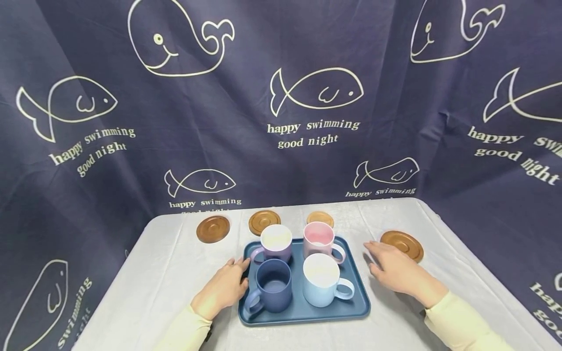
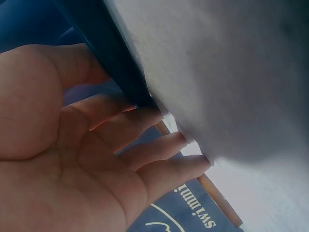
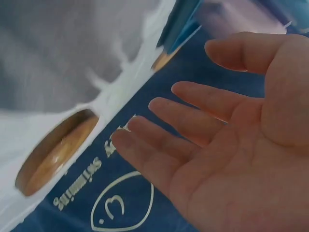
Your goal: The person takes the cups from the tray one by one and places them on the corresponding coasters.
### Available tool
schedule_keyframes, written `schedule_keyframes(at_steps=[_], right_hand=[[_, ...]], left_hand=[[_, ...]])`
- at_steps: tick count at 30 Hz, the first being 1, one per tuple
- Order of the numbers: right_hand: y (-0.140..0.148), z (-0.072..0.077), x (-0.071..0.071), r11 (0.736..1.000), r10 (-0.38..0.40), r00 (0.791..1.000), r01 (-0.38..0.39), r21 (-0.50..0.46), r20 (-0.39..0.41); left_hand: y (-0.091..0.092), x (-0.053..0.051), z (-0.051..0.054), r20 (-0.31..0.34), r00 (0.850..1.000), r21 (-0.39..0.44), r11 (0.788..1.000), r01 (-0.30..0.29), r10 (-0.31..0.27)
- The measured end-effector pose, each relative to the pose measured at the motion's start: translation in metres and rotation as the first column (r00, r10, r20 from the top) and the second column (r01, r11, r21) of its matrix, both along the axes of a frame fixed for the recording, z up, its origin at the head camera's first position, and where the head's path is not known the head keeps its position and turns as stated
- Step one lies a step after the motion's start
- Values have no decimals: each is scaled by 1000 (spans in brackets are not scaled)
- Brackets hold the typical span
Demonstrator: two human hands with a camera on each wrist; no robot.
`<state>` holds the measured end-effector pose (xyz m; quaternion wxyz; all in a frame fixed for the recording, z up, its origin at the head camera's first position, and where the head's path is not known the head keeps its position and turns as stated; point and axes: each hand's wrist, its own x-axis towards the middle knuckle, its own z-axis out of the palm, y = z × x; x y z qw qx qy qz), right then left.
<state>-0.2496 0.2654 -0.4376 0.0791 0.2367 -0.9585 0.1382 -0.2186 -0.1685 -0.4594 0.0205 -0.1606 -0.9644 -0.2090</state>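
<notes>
A blue rectangular tray (image 1: pixel 298 312) lies on the white-covered table, holding a dark blue mug (image 1: pixel 275 291), a light blue mug (image 1: pixel 318 288), a purple mug (image 1: pixel 283 251) and a pink mug (image 1: pixel 311 248). At the tray's left edge is my left hand (image 1: pixel 223 286); in the left wrist view its thumb and nearer fingers touch the tray side (image 2: pixel 113 58), the other fingertips resting at the tabletop. My right hand (image 1: pixel 397 269) hovers just right of the tray, fingers extended and holding nothing. In the right wrist view it is apart from the tray corner (image 3: pixel 181 26).
Behind the tray are round wooden coasters: a dark one (image 1: pixel 213 229) at left, a brown one (image 1: pixel 262 220), and a lighter one (image 1: pixel 320 217) behind the pink mug. Another brown coaster (image 1: pixel 406 243) lies beyond my right hand. A navy fish-patterned curtain (image 1: pixel 316 175) surrounds the table.
</notes>
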Motion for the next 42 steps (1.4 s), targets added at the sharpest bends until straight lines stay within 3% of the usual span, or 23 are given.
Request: schedule_keyframes(at_steps=[6,13,17,24,42], right_hand=[[21,4,-14,999,-38,999,39,29,-35],[42,-2,-35,998,-40,997,44,53,-69],[51,-7,-43,993,-100,995,100,65,-1],[65,-13,-51,975,-210,972,200,100,102],[77,-7,-78,970,-180,960,137,201,215]], left_hand=[[-1,-2,-4,4,1000,1,1000,3,-3],[-2,-3,-4,-7,1000,1,1000,0,0],[-1,-3,-3,-16,1000,3,1000,1,-1],[-2,-2,-3,-13,1000,5,1000,-3,3],[-1,-1,-2,-6,1000,5,1000,3,-3]])
